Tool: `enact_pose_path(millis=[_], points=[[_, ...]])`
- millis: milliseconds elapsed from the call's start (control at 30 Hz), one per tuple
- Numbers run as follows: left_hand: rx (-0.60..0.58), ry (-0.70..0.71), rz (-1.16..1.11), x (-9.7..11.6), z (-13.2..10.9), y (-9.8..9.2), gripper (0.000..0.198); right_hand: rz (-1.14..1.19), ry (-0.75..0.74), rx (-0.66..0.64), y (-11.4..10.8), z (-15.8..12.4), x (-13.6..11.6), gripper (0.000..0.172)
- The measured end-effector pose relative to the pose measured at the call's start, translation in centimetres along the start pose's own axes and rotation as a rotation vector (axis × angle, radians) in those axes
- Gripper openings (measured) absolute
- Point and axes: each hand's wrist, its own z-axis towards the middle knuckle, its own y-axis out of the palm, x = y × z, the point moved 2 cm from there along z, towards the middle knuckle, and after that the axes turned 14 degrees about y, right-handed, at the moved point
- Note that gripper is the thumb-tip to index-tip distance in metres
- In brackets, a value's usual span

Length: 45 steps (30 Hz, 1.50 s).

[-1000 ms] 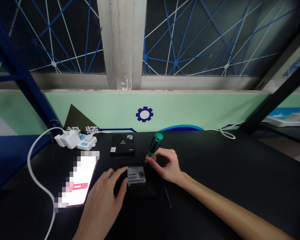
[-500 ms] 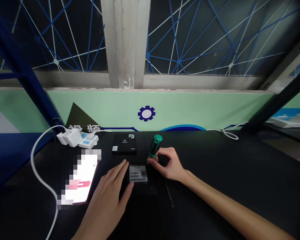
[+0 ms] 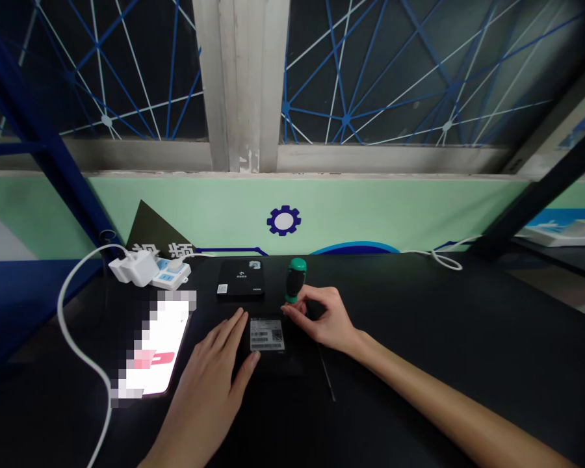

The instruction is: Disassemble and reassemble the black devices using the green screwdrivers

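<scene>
A flat black box (image 3: 288, 364) with a white printed label (image 3: 267, 335) lies on the black table. My left hand (image 3: 214, 374) rests against its left side, fingers stretched out and thumb apart at the label's near corner. Above the box's far right part, my right hand (image 3: 324, 317) pinches a screwdriver (image 3: 296, 279) with a green and black handle. The handle stands nearly upright; its tip is hidden by fingers and dark background. A thin metal rod (image 3: 327, 377) lies right of the box, its far end hidden by my right hand.
A second black box (image 3: 241, 278) lies behind the first. To the left are a lit phone (image 3: 163, 348), a white power strip (image 3: 173, 276) with a charger (image 3: 139, 268), and a white cable (image 3: 71, 335). Another white cable (image 3: 446, 261) loops at the back right.
The screwdriver handle has gone from leaning right to nearly upright, and my right hand has shifted slightly left with it. My left hand keeps its place at the box.
</scene>
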Motion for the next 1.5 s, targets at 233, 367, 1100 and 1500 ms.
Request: enact_pose_path(millis=[233, 367, 1100, 1500], points=[[-0.047, -0.024, 0.007, -0.10, 0.14, 0.12, 0.057, 0.031, 0.043, 0.004, 0.10, -0.02, 0.37, 0.028], [-0.059, -0.021, 0.014, -0.04, 0.18, 0.00, 0.058, 0.038, 0.058, 0.005, 0.23, 0.02, 0.15, 0.031], [-0.088, -0.015, 0.002, 0.39, -0.15, -0.26, 0.056, 0.377, 0.146, -0.113, -0.10, -0.55, 0.05, 0.025], [-0.108, 0.013, 0.040, 0.66, 0.09, -0.79, 0.055, 0.480, 0.315, -0.052, 0.48, -0.18, 0.06, 0.031]])
